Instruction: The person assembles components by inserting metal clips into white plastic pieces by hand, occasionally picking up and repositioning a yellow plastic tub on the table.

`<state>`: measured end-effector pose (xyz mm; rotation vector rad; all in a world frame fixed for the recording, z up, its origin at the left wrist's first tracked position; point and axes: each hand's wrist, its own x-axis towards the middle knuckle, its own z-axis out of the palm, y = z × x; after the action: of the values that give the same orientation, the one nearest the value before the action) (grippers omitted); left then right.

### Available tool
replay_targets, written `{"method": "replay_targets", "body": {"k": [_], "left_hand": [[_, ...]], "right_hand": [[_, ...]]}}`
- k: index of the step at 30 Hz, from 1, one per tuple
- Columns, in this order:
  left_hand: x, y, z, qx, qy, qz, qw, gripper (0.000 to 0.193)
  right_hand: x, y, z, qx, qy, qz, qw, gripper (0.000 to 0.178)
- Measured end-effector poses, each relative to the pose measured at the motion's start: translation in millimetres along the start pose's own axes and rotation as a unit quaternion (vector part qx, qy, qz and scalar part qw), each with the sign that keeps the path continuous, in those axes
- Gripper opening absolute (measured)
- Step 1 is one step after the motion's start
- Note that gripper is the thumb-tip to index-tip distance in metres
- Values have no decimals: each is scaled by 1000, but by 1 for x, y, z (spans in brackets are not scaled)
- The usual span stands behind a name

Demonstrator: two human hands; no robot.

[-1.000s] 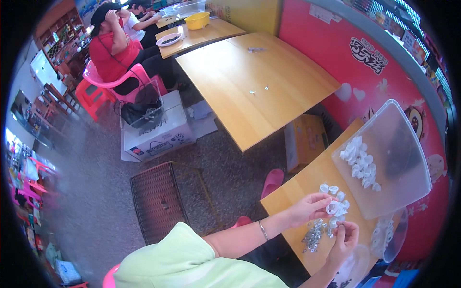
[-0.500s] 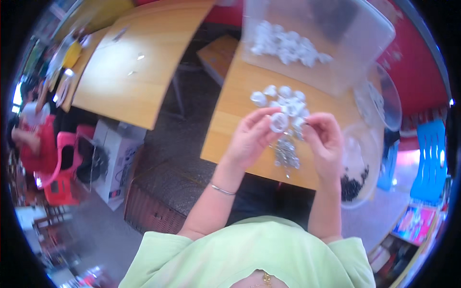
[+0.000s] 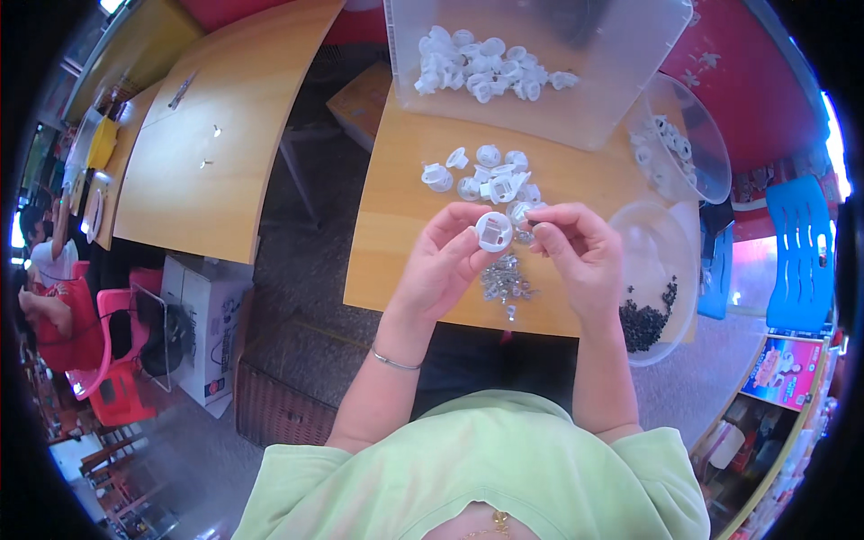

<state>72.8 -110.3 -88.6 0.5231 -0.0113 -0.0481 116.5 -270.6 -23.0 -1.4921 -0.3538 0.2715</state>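
Note:
A round white plastic part (image 3: 494, 232) with a squarish opening in its face is pinched between the thumb and fingers of my left hand (image 3: 436, 265). Close to its right, my right hand (image 3: 583, 261) is closed in a pinch on a small dark piece (image 3: 531, 222), too small to make out fully. Several loose white plastic parts (image 3: 489, 171) lie on the wooden table (image 3: 396, 225) just beyond my hands. Below the held part, a heap of small shiny metal pieces (image 3: 506, 281) lies near the table's front edge.
A large clear bin (image 3: 576, 121) with many white parts stands at the back. On the right are a clear tub (image 3: 720, 180) with white rings and a round tub (image 3: 679, 247) with small black pieces. Another table (image 3: 180, 198) is at left; a seated person (image 3: 67, 333) is beyond.
The view has shifted, so table and tubs appear further left and higher. The white part has been turned to show its squarish opening. My right hand has come nearer the left.

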Motion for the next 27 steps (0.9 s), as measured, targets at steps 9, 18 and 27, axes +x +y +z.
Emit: {"method": "replay_targets", "body": {"k": [9, 18, 27], "left_hand": [[2, 1, 7, -9, -13, -5, 1000, 21], [0, 1, 10, -16, -21, -2, 1000, 21], [-3, 0, 6, -5, -33, 3, 999, 26]], "right_hand": [[3, -1, 2, -5, 18, 8, 1000, 9], [5, 8, 6, -26, -6, -51, 998, 9], [3, 7, 15, -111, 20, -80, 990, 8]]}}
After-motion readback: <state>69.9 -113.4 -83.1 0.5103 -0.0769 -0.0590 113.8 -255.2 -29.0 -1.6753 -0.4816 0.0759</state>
